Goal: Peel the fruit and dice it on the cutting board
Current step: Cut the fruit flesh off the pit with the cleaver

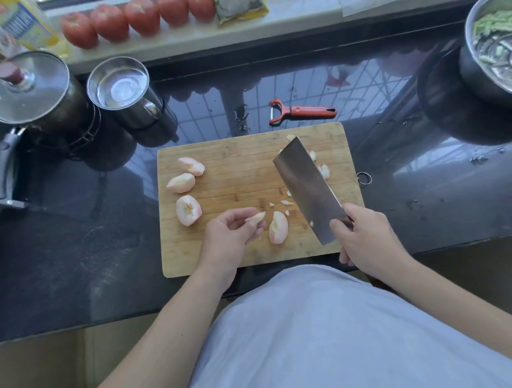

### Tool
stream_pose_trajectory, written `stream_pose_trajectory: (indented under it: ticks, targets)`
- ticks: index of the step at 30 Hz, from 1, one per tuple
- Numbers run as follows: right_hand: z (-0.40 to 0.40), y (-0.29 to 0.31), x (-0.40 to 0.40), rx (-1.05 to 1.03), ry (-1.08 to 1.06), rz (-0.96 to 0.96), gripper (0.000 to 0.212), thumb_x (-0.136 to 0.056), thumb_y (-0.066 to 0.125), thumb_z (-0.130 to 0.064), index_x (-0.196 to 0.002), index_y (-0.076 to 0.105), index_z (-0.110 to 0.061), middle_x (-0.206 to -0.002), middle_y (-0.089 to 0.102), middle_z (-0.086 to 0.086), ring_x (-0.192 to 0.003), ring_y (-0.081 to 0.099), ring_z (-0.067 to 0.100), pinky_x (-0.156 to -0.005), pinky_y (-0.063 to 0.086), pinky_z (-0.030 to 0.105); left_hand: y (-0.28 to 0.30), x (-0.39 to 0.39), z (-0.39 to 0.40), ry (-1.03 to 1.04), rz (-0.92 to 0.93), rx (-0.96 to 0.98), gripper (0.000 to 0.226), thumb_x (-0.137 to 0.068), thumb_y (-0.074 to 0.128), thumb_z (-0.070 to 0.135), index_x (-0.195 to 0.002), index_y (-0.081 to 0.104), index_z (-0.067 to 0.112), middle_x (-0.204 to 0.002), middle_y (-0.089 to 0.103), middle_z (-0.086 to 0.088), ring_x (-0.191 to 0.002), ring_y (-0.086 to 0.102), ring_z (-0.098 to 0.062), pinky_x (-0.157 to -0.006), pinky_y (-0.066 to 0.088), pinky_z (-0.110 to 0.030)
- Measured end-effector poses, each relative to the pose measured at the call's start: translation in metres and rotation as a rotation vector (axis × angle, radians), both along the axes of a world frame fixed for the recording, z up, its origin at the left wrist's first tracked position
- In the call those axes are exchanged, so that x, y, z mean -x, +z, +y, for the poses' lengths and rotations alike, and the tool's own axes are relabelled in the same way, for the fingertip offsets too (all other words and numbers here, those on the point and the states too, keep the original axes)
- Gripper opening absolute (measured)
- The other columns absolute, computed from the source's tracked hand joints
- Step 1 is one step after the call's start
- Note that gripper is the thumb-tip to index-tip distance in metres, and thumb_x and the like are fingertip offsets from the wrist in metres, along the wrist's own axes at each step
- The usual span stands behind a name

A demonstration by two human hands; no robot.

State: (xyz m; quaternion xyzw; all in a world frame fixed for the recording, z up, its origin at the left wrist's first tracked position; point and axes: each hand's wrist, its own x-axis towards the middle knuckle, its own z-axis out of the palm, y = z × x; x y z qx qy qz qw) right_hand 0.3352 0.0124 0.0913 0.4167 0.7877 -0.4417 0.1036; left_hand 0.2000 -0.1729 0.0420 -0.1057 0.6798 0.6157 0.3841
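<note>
The left hand (230, 233) pinches a thin peeled slice (255, 218) between curled fingertips, just above the cutting board (223, 253). One wedge (278, 227) lies just beside those fingers; three more wedges (187, 209) lie beyond them — four in all, plus small diced bits (324, 170) behind the blade. The right hand (365, 236) grips the cleaver (308, 185) by its handle. One red peeler (301, 112) lies past the board. The labels on the windowsill packages are too blurred to read.

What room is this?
Most likely a home kitchen: a cutting board with peeled fruit on a dark counter, a lidded pot, and a peeler nearby.
</note>
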Motion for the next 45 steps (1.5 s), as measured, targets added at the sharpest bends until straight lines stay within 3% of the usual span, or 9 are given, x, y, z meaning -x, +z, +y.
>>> stream_pose_trajectory:
  ticks: [7, 12, 16, 22, 26, 31, 35, 41, 45]
  targets:
    - [-0.001, -0.001, 0.003, 0.003, -0.020, -0.007, 0.021, -0.093, 0.048, -0.013, -0.083, 0.040, 0.004, -0.070, 0.060, 0.021, -0.039, 0.056, 0.018, -0.058, 0.057, 0.047, 0.003, 0.002, -0.004, -0.077, 0.163, 0.053, 0.022, -0.090, 0.072, -0.005, -0.103, 0.069, 0.012, -0.103, 0.080, 0.004, -0.104, 0.073, -0.010, -0.095, 0.056, -0.030]
    - [-0.001, -0.003, 0.003, -0.007, -0.016, -0.003, 0.021, -0.093, 0.048, -0.012, -0.080, 0.040, 0.003, -0.062, 0.059, 0.009, -0.038, 0.056, 0.019, -0.057, 0.057, 0.048, -0.002, 0.006, -0.009, -0.101, 0.197, 0.059, 0.019, -0.091, 0.072, -0.005, -0.098, 0.069, 0.013, -0.104, 0.080, 0.003, -0.106, 0.072, -0.013, -0.096, 0.055, -0.031]
    - [-0.002, -0.003, 0.001, -0.013, -0.020, 0.001, 0.019, -0.093, 0.047, -0.011, -0.081, 0.042, 0.004, -0.062, 0.059, 0.010, -0.040, 0.059, 0.021, -0.057, 0.058, 0.050, -0.006, 0.007, -0.009, -0.079, 0.163, 0.043, 0.004, -0.094, 0.073, 0.002, -0.095, 0.074, 0.006, -0.099, 0.079, -0.006, -0.101, 0.075, -0.027, -0.094, 0.060, -0.036]
    - [-0.002, -0.003, 0.000, -0.005, -0.024, 0.016, 0.019, -0.093, 0.047, -0.011, -0.079, 0.043, 0.000, -0.053, 0.056, -0.001, -0.041, 0.060, 0.022, -0.057, 0.058, 0.048, -0.011, 0.008, -0.012, -0.033, 0.089, 0.118, 0.003, -0.090, 0.077, 0.004, -0.090, 0.077, 0.007, -0.089, 0.079, 0.007, -0.097, 0.077, -0.020, -0.099, 0.058, -0.036]
    - [-0.003, -0.002, 0.001, -0.004, -0.016, 0.009, 0.018, -0.093, 0.047, -0.011, -0.083, 0.045, 0.004, -0.059, 0.059, 0.008, -0.042, 0.060, 0.023, -0.057, 0.056, 0.049, -0.008, 0.009, -0.015, 0.042, 0.021, 0.147, 0.002, -0.090, 0.077, 0.001, -0.091, 0.075, 0.003, -0.103, 0.076, -0.003, -0.090, 0.079, -0.016, -0.099, 0.057, -0.032]
    - [-0.004, -0.002, 0.001, -0.016, 0.000, 0.002, 0.019, -0.093, 0.048, -0.011, -0.079, 0.043, 0.000, -0.060, 0.059, 0.010, -0.041, 0.060, 0.021, -0.057, 0.057, 0.049, -0.008, 0.006, -0.017, -0.052, 0.105, 0.217, 0.006, -0.092, 0.074, 0.006, -0.091, 0.077, 0.010, -0.088, 0.080, 0.006, -0.087, 0.077, -0.006, -0.092, 0.052, -0.024]
    - [-0.004, -0.001, 0.002, -0.008, 0.001, 0.003, 0.018, -0.093, 0.048, -0.011, -0.080, 0.046, 0.001, -0.058, 0.059, 0.007, -0.041, 0.060, 0.022, -0.056, 0.057, 0.049, -0.008, 0.003, -0.015, -0.151, 0.225, 0.288, 0.006, -0.089, 0.077, 0.014, -0.089, 0.079, 0.019, -0.092, 0.079, 0.012, -0.086, 0.067, 0.008, -0.076, 0.043, -0.013]
    - [-0.005, 0.000, 0.001, -0.018, 0.013, 0.013, 0.022, -0.093, 0.048, -0.010, -0.072, 0.042, -0.007, -0.057, 0.057, 0.006, -0.041, 0.060, 0.021, -0.054, 0.055, 0.046, -0.011, 0.001, -0.013, -0.258, 0.356, 0.379, 0.010, -0.088, 0.073, 0.014, -0.083, 0.075, 0.022, -0.095, 0.078, 0.008, -0.090, 0.064, -0.002, -0.070, 0.044, -0.005]
    - [-0.005, -0.001, -0.002, -0.027, 0.008, 0.018, 0.027, -0.093, 0.048, -0.010, -0.068, 0.039, -0.013, -0.053, 0.056, 0.001, -0.042, 0.060, 0.023, -0.053, 0.055, 0.045, -0.010, 0.000, -0.012, -0.291, 0.415, 0.441, 0.011, -0.089, 0.071, 0.015, -0.081, 0.074, 0.023, -0.092, 0.077, 0.008, -0.093, 0.066, -0.007, -0.077, 0.048, -0.016]
